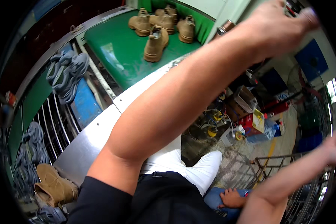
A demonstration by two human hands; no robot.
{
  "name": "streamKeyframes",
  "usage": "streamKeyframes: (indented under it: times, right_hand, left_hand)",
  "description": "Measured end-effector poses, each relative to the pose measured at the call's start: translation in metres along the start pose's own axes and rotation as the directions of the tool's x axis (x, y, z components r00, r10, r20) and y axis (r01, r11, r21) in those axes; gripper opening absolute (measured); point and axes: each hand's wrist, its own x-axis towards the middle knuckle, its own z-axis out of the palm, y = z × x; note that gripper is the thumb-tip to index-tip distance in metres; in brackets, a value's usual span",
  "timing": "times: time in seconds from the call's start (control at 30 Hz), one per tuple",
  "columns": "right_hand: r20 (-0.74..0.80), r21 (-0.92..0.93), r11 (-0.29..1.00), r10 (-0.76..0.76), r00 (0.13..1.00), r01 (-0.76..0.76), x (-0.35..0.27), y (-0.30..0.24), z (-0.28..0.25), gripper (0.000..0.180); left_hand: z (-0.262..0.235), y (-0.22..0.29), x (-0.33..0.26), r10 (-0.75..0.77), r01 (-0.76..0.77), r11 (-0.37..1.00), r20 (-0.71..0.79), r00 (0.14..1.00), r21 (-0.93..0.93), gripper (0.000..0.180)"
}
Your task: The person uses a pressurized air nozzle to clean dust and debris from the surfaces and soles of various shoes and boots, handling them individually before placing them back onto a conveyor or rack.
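Note:
My left arm reaches across the view to the upper right. There my left hand (280, 31) is smeared by motion, and its fingers are too blurred to read. Small dark and red items near its fingertips cannot be made out. At the right edge, my right hand (329, 148) is blurred and partly cut off, so its fingers are hidden. Several tan ankle boots (155, 44) stand on a green conveyor belt (112, 48), well left of my left hand. Another tan boot (56, 184) lies on its side by the metal ledge at lower left.
Grey shoe soles (68, 72) rest on the rack at left, with more soles (30, 156) lower down. A metal ledge (86, 130) borders the belt. A co-worker's hand (230, 198) rests on blue jeans. Beyond are a red box (251, 124), a wire cart (272, 164) and a fan (304, 87).

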Motion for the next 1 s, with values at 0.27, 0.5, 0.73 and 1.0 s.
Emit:
streamKeyframes:
  times: [0.27, 0.5, 0.73, 1.0]
  right_hand:
    - [-0.980, -0.188, 0.375, -0.134, -0.147, 0.908, 0.074, -0.066, -0.390, 0.055]
    - [-0.944, -0.012, 0.889, -0.161, 0.289, 0.458, 0.200, -0.078, -0.416, 0.052]
    - [-0.923, 0.272, -0.146, 0.240, 0.301, 0.951, 0.143, -0.099, -0.405, 0.051]
    - [-0.970, 0.220, -0.156, 0.069, 0.233, 0.963, 0.094, -0.130, -0.439, 0.054]
  left_hand:
    - [-0.155, 0.022, -0.199, -0.950, 0.573, 0.309, -0.272, 0.151, -0.759, 0.049]
    - [-0.197, 0.075, -0.289, -0.823, 0.670, 0.512, -0.529, 0.205, -0.537, 0.075]
    - [-0.225, 0.056, -0.286, -0.869, 0.858, 0.420, -0.401, 0.288, -0.294, 0.074]
    - [-0.214, 0.039, -0.275, -0.844, 0.805, 0.492, -0.410, 0.347, -0.331, 0.066]
